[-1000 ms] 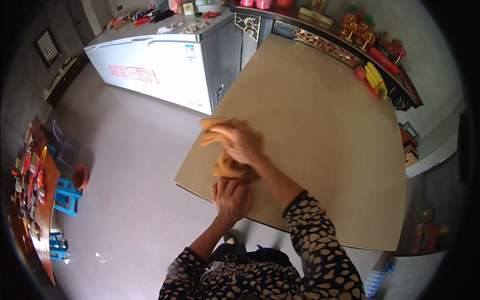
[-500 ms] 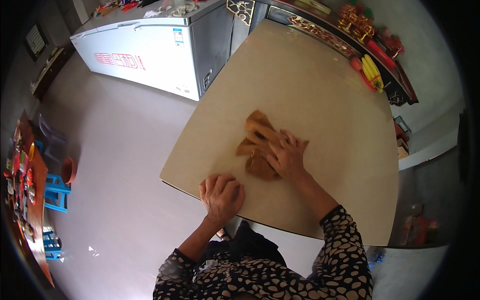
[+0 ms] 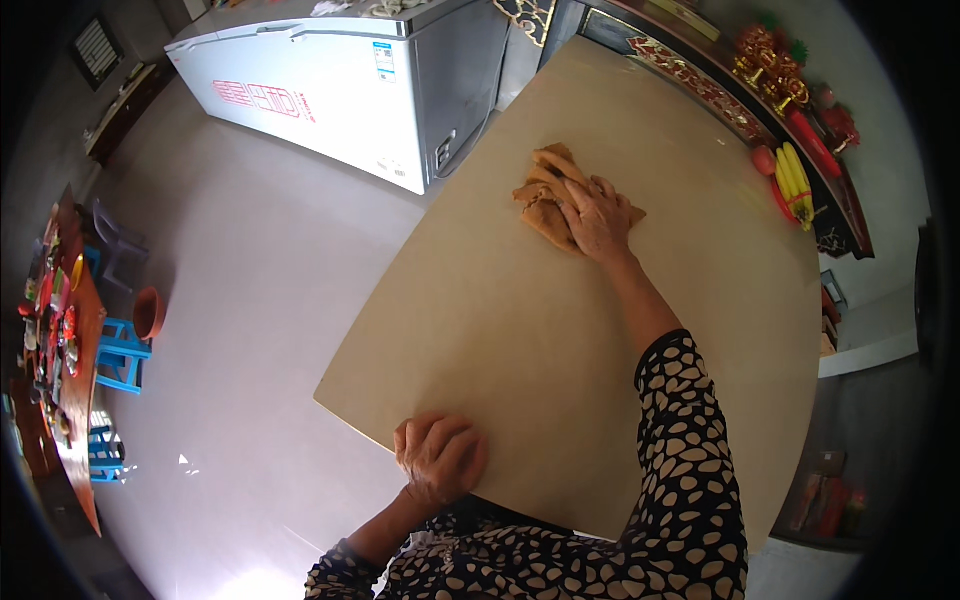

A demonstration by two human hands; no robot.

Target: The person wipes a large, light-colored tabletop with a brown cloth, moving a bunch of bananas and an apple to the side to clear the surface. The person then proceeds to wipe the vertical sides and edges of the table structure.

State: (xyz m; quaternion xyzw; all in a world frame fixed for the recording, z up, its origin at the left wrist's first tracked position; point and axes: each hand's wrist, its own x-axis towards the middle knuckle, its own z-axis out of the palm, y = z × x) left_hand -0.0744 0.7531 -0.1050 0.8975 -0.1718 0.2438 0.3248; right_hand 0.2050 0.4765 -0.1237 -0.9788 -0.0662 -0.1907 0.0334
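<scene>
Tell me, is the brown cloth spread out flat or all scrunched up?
Scrunched up. The brown cloth lies in a bunched, wrinkly heap on the table, with the right hand pressed flat on top of it.

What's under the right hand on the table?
A crumpled tan cloth lies under the right hand, pressed flat on the beige table. Its folds stick out on the left; the part beneath the palm is covered.

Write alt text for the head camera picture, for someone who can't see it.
Seen from above, a person's right hand presses a crumpled tan cloth flat on a large beige table, arm stretched far out. The left hand rests on the table's near edge. A white chest freezer stands on the grey floor beyond the table.
</scene>
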